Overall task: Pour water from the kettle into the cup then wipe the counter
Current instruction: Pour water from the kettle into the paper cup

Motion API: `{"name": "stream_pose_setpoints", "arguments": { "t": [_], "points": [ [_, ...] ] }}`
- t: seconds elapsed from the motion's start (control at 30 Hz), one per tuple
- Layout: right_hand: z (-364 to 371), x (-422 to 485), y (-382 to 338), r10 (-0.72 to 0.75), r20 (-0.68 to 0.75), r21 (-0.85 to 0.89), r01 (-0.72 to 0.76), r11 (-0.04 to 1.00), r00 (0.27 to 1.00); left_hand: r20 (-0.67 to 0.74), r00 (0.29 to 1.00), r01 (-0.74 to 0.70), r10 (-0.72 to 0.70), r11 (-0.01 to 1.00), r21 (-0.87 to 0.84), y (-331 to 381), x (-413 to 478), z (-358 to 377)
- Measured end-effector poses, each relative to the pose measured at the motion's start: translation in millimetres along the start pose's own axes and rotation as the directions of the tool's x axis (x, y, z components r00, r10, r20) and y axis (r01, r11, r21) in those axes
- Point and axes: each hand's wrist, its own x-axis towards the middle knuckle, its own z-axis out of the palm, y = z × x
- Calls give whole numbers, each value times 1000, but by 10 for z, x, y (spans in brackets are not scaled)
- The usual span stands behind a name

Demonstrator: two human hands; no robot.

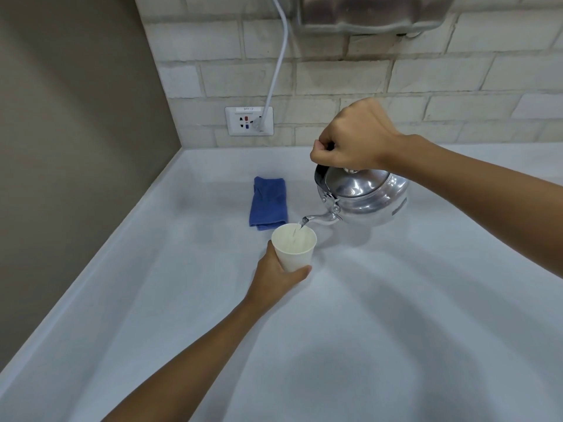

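Right hand (353,138) grips tilted kettle (365,197) handle | left hand (275,277) grasps cup (294,248) under spout, water falling in | blue cloth (268,202) behind cup

The kettle (362,197) is polished metal, glossy and mirror-bright, with a duller cast-looking spout. The cup (295,247) looks like matt white paper, smooth-walled. The blue cloth (268,203) is soft, nubby terry (folded, no sheen). The desk (396,300) is a smooth, pale, satin surface. Behind it, the wall tiles (335,77) look rough and matt.
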Motion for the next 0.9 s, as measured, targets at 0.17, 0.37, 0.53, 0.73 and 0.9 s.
{"name": "stream_pose_setpoints", "arguments": {
  "t": [0.17,0.37,0.53,0.73,0.9],
  "points": [
    [-1,-2,9,-15,0,-18,15,1000,1000,8,1000,-3,3,1000,-6,-5,3,1],
    [4,-3,18,-19,-2,-29,19,999,1000,5,1000,0,0,1000,1,1,0,1],
    [0,-10,25,-21,1,-36,21,999,1000,-6,1000,7,-7,1000,9,4,1,-2],
    [-16,-9,18,-25,3,-30,25,999,1000,-5,1000,4,-4,1000,13,9,5,2],
    [-20,0,15,-37,5,-34,37,999,999,-2,1000,7,-7,1000,15,13,10,0]
  ]
}}
